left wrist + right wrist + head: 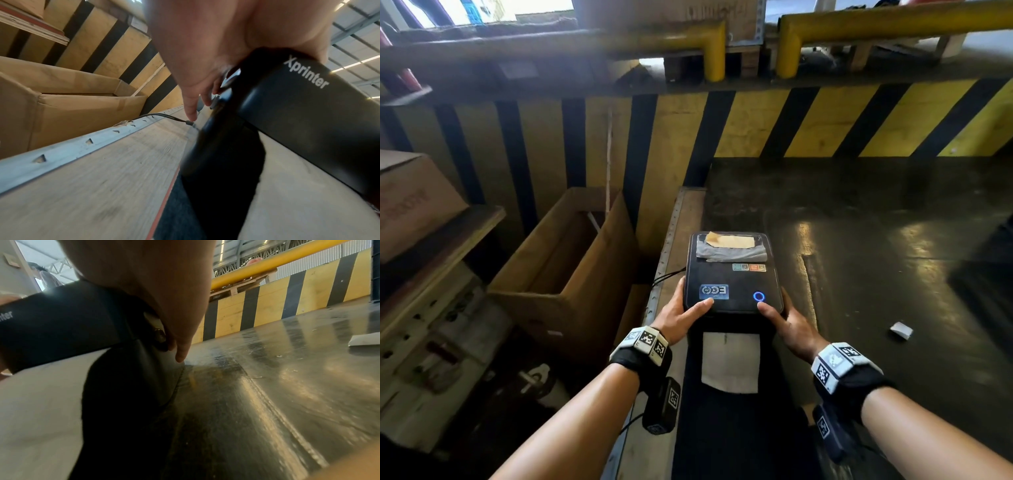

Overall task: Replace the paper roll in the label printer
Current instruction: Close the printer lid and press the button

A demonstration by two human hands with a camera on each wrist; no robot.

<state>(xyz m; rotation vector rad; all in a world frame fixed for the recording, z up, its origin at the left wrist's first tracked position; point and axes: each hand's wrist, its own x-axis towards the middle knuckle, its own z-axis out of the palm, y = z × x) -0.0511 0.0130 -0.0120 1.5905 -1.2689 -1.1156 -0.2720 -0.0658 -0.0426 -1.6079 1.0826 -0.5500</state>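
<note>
On the bench, label printer point(732, 274) lies long-axis 12–6; left hand point(681, 313) grips its 9 o'clock side, right hand point(789, 323) its 3 o'clock side, equally near.

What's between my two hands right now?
The label printer: left hand and right hand grip its near corners, thumbs on top, clearest in the head view.

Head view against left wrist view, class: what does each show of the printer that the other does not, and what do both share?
Head view only: the printer's top with its lit blue ring, the stickers, the white paper at its front, and the right hand on its right side.

Left wrist view only: the Xprinter lettering on the front edge.

Both: the left hand gripping the printer's left side, the cable there, and the cardboard box.
</note>
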